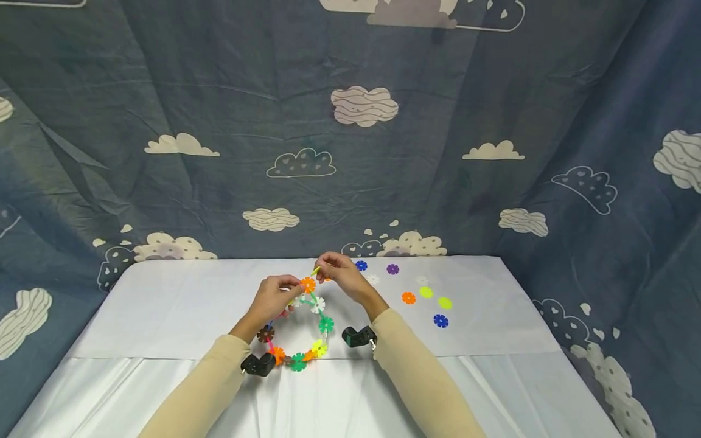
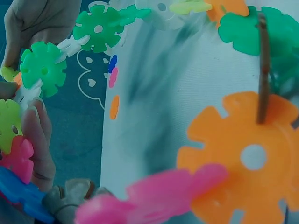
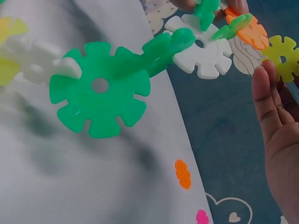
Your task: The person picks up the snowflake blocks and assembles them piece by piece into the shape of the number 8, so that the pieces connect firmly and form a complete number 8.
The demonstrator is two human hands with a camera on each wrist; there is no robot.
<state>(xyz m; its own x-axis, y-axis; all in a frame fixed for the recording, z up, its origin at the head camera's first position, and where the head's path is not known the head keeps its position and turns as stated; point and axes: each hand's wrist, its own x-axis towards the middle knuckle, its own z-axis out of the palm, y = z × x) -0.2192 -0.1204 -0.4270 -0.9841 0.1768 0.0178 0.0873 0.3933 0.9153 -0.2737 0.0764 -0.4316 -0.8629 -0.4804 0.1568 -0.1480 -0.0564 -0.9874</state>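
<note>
A ring-shaped chain of slotted plastic flower discs in several colours hangs below both hands, over the white table. My left hand (image 1: pixel 272 299) pinches the chain at its top, by an orange disc (image 1: pixel 308 285). Just right of it, my right hand (image 1: pixel 344 278) pinches a yellow disc (image 3: pixel 276 52) between thumb and fingers. In the right wrist view, the yellow disc's edge is right at the orange one. A green disc (image 3: pixel 100 91) and a white disc (image 3: pixel 198 49) are linked along the chain's right side. Close to the left wrist camera are a large orange disc (image 2: pixel 219 135) and a pink one (image 2: pixel 154 191).
Loose discs lie on the table (image 1: pixel 493 334) to the right: blue (image 1: pixel 440 320), purple (image 1: pixel 392 269), orange (image 1: pixel 408 298), two yellow (image 1: pixel 426 292) and whitish ones. A dark cloth with printed clouds (image 1: pixel 364 106) hangs behind the table. A black wrist camera (image 1: pixel 358 336) sits by the right sleeve.
</note>
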